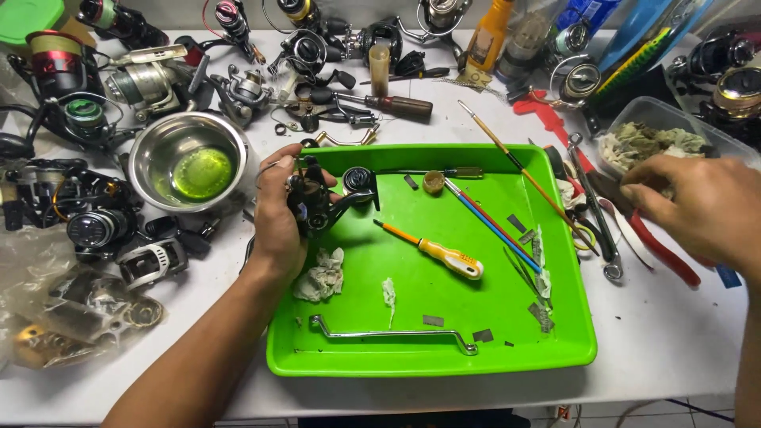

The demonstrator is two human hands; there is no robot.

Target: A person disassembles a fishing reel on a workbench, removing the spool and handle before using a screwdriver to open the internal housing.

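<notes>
Over the green tray (555, 349), left hand (277, 218) closed on a reel body (313, 202); right hand (701, 210), apparently empty, beside red pliers (662, 250).

Left hand (279, 208) covering rear of black reel body (317, 202); grip detail not showing. Right hand (701, 208) hiding its own fingertips and part of red-handled pliers (662, 252); wrist running off right edge. Reels (55, 63) along top and left edges being cropped. Contents of crumpled plastic bag (55, 309) blurring, unreadable.
</notes>
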